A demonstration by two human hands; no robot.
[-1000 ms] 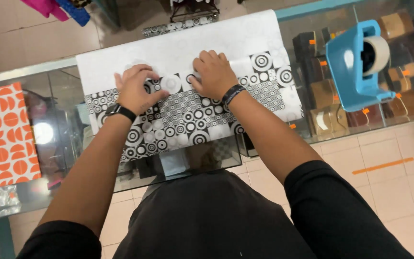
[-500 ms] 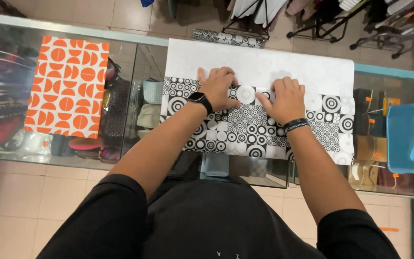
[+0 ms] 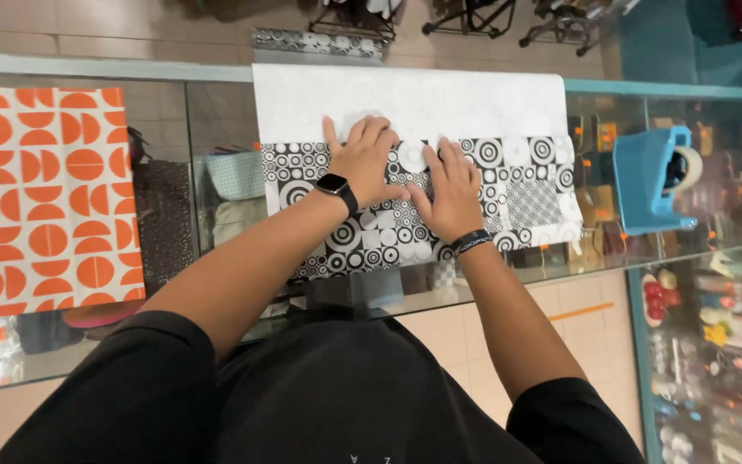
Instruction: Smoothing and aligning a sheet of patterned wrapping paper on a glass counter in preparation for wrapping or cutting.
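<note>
both hands press flat on the black-and-white wrapping paper beneath them.

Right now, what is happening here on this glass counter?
A person stands at a glass counter and presses both hands flat on a sheet of black-and-white patterned paper. The left hand and the right hand lie side by side near the middle, over its folded edge. An orange patterned sheet lies to the left, a blue tape dispenser to the right.
</note>
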